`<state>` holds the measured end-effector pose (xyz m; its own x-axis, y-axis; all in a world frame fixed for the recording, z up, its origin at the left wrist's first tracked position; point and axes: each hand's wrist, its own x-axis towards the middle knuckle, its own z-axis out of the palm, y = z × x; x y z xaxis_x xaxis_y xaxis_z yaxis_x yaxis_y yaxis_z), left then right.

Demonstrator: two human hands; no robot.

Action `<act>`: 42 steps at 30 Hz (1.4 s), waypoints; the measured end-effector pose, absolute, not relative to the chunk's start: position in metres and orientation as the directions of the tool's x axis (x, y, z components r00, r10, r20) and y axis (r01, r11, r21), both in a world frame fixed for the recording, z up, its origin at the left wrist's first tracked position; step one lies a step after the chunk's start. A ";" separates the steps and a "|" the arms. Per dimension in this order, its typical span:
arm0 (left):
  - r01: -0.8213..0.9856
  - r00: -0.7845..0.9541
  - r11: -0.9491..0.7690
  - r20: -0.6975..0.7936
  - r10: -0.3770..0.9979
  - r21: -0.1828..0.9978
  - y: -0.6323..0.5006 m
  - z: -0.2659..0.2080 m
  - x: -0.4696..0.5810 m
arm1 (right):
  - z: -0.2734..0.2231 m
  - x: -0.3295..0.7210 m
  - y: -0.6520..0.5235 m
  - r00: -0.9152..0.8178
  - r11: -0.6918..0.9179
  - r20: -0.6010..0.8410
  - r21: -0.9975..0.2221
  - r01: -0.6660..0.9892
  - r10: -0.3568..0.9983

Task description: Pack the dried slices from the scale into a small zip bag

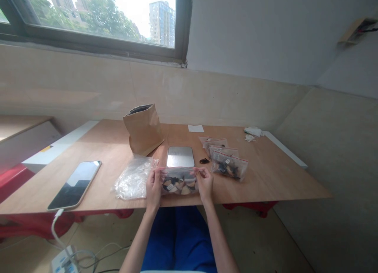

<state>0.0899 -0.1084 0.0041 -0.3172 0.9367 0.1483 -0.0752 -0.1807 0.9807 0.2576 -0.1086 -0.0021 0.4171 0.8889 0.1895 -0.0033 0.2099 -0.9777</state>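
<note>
Small clear plastic zip bag (179, 183) with a red seal strip, filled with dark and pale dried pieces, held at the near edge of the light brown wooden table (274, 178), just in front of the body. Long axis of the bag running left to right, parallel to the table edge, seal strip on the far, upper side. Left hand (153, 186) at the left end of the strip, right hand (204, 182) at the right end; both equally near, each already in contact. Fingers of each hand closed together in a pinch on the top corners of the bag, thumbs toward the body; impossible to tell whether the seal is pressed shut along its whole length.

Directly behind the bag, a small flat silver scale (180, 156) with a shiny square plate, close but apart from the bag. Left of the left hand, a crumpled pile of empty clear plastic bags (132, 178), almost touching the wrist. Further back, an upright brown paper pouch (143, 129) with open top. On the right, three more filled zip bags (226, 158) with red strips, overlapping each other, well clear of the right hand. Between scale and those bags, one dark loose piece (204, 161). Far left, a smartphone (75, 184) lying face up with white cable plugged in.
</note>
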 end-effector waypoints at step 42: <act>-0.119 -0.205 -0.108 0.082 0.975 0.987 -0.111 0.004 0.085 | 0.000 0.260 -0.118 0.337 0.188 0.181 -0.982 0.013 0.924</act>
<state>0.0855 -0.1105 0.0039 -0.2049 0.9753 0.0822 -0.1193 -0.1082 0.9869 0.2598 -0.1177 0.0002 0.3372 0.9238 0.1813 0.0132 0.1879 -0.9821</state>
